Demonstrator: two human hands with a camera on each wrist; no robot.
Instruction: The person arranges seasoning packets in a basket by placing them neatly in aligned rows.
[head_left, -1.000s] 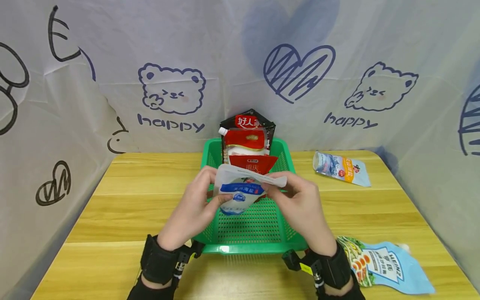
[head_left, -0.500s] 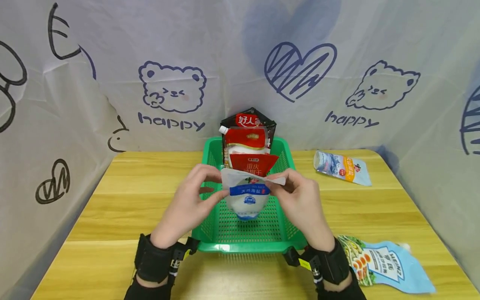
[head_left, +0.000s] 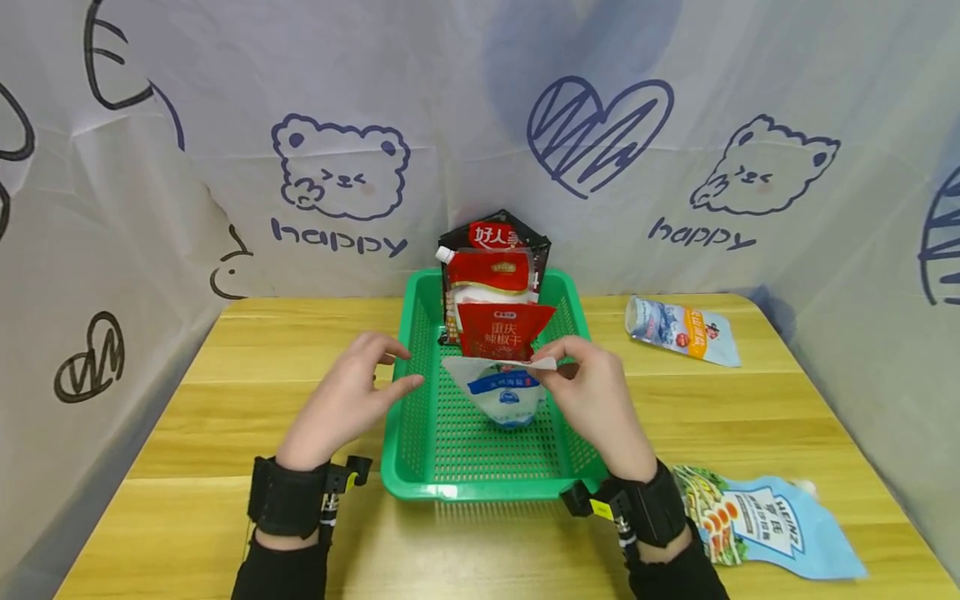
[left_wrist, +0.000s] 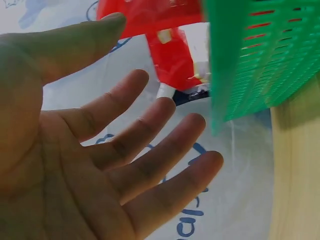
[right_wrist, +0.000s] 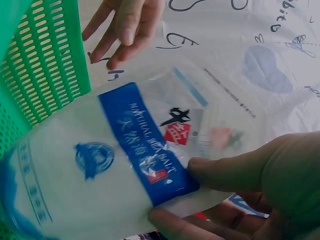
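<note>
My right hand (head_left: 592,387) pinches the upper right corner of a white and blue sea salt bag (head_left: 510,400), thumb in front. In the right wrist view the salt bag (right_wrist: 115,155) leans with its blue bottom low in the green basket (head_left: 420,487). My left hand (head_left: 348,400) is beside the basket's left rim, fingers spread and holding nothing, as the left wrist view also shows of the hand (left_wrist: 100,135). Behind the salt bag, a red chili pouch (head_left: 502,329), a red spouted pouch (head_left: 491,271) and a black package (head_left: 491,229) stand in the basket.
A light blue Heinz pouch (head_left: 787,525) lies on the wooden table (head_left: 300,333) at the front right. Farther back on the right lies a blue and orange pouch (head_left: 682,329). A white cloth with drawings (head_left: 465,125) hangs close behind the table.
My left hand has let go of the salt bag and moved left, out past the basket's rim. The salt bag has come lower into the basket, my right hand still on its corner.
</note>
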